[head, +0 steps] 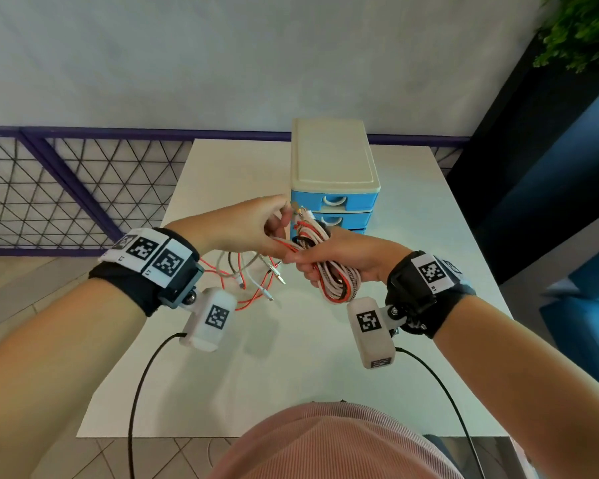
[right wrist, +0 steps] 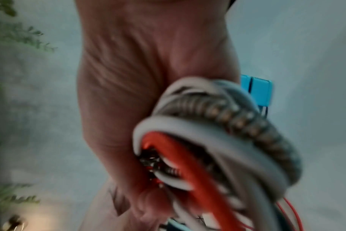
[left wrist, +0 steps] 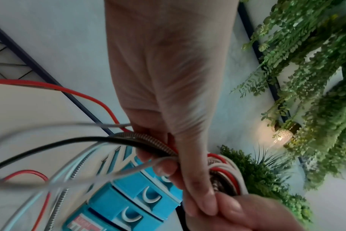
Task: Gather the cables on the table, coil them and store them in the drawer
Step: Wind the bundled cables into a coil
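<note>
A bundle of coiled cables (head: 336, 276), white, red, black and braided, hangs in the air above the table, gripped by my right hand (head: 339, 257). The same coil (right wrist: 217, 140) fills the right wrist view, blurred. My left hand (head: 256, 226) pinches the loose strands (left wrist: 128, 140) just left of the coil. The loose cable ends (head: 256, 281) trail down with their plugs under the hands. The blue drawer unit (head: 336, 205) with a cream top stands behind the hands, its drawers (left wrist: 140, 197) closed.
The white table (head: 291, 357) runs from my body to a purple-framed mesh fence (head: 66, 188) at the far side. A dark panel and blue furniture (head: 567, 202) stand to the right, with green plants (left wrist: 316, 78) above. Black wrist-camera leads (head: 142, 392) hang over the table's near part.
</note>
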### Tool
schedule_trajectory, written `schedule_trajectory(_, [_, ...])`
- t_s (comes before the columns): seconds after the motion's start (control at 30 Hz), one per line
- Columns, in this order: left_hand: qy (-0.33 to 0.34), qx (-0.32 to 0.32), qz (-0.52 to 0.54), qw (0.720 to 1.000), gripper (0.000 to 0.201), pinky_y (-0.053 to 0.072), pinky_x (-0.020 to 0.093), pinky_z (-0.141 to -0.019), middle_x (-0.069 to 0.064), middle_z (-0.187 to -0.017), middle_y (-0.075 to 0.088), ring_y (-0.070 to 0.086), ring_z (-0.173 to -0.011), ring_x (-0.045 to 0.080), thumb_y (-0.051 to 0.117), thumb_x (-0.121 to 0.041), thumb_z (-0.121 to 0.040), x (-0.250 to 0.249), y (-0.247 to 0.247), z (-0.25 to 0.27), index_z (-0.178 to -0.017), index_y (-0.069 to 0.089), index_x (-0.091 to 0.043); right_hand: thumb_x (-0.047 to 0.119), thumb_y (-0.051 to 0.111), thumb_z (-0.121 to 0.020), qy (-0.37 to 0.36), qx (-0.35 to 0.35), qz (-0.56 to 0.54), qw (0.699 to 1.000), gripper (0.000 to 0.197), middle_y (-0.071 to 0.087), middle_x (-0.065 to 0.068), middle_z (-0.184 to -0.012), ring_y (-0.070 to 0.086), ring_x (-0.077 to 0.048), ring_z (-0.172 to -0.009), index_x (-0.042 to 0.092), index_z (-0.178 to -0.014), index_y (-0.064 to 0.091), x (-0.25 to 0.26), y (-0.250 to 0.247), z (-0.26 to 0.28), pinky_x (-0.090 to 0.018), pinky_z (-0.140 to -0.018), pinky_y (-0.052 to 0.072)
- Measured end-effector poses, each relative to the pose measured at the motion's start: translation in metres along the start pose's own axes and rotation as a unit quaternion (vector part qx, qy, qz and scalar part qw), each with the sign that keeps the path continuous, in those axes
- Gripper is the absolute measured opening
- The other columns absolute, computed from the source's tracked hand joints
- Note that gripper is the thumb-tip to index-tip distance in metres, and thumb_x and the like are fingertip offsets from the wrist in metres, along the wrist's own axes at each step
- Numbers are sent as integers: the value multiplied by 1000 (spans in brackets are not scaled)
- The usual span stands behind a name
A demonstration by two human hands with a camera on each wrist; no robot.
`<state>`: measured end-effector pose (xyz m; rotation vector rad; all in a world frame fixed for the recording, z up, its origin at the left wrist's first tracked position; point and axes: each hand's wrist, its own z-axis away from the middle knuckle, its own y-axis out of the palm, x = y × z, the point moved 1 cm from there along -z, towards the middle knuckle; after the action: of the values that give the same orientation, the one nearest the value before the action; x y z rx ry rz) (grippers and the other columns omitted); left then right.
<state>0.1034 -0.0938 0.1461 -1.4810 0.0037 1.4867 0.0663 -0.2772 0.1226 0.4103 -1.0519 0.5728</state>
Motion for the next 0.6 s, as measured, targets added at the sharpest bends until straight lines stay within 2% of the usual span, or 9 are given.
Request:
schedule_trajectory(0.13, [-40, 30, -93, 994, 29, 40, 25, -52, -5, -55, 61, 51, -47, 8, 74, -43, -75, 2, 3, 1, -84, 55, -23, 19, 68, -88, 17, -32, 122, 992, 12, 61, -1, -70, 57, -10, -58, 10, -86, 61, 8, -1, -1, -23, -62, 51])
schedule_trajectory(0.23, [-61, 58, -121, 989, 45, 40, 27, -56, -4, -50, 58, 48, -48, 11, 57, -61, -82, 7, 9, 0, -72, 62, -17, 23, 66, -90, 16, -50, 148, 988, 13, 65, 0, -70, 62, -9, -60, 11, -83, 62, 9, -5, -1, -24, -64, 53])
schedule_trajectory(0.3, [-56, 74, -105, 990, 42, 42, 32, -61, -4, -52, 60, 51, -52, 13, 52, -54, -88, 18, 10, 0, -70, 60, -17, 23, 63, -92, 13, -64, 146, 987, 14, 70, -1, -75, 68, -10, -67, 10, -85, 65, 7, -9, 0, -24, -68, 56])
schedule_trajectory(0.37, [-65, 94, -44, 992, 34, 40, 36, -67, -3, -56, 61, 60, -60, 15, 51, -44, -92, 32, 11, 3, -71, 57, -19, 19, 60, -94, 10, -79, 103, 991, 15, 72, -6, -83, 71, -15, -76, 6, -89, 65, 3, -14, 2, -27, -74, 58])
schedule_trajectory(0.43, [-73, 100, 31, 992, 29, 37, 37, -70, -2, -58, 58, 65, -66, 17, 50, -35, -95, 42, 13, 6, -75, 56, -16, 17, 60, -94, 11, -97, 85, 992, 14, 71, -7, -81, 71, -16, -74, 5, -89, 64, 1, -20, 4, -28, -70, 57])
schedule_trajectory(0.5, [-75, 97, 71, 990, 25, 39, 34, -67, -3, -57, 53, 62, -59, 13, 49, -30, -96, 44, 17, 8, -79, 56, -13, 18, 62, -93, 16, -119, 102, 988, 12, 67, -3, -72, 66, -13, -65, 6, -89, 61, -1, -23, 5, -26, -65, 56])
schedule_trajectory(0.6, [-100, 98, 111, 984, 27, 40, 22, -54, -5, -53, 49, 51, -47, 9, 48, -31, -95, 41, 20, 8, -80, 57, -10, 17, 62, -92, 9, -148, 142, 979, 13, 61, -1, -64, 59, -10, -54, 10, -83, 57, -3, -25, 3, -22, -56, 52])
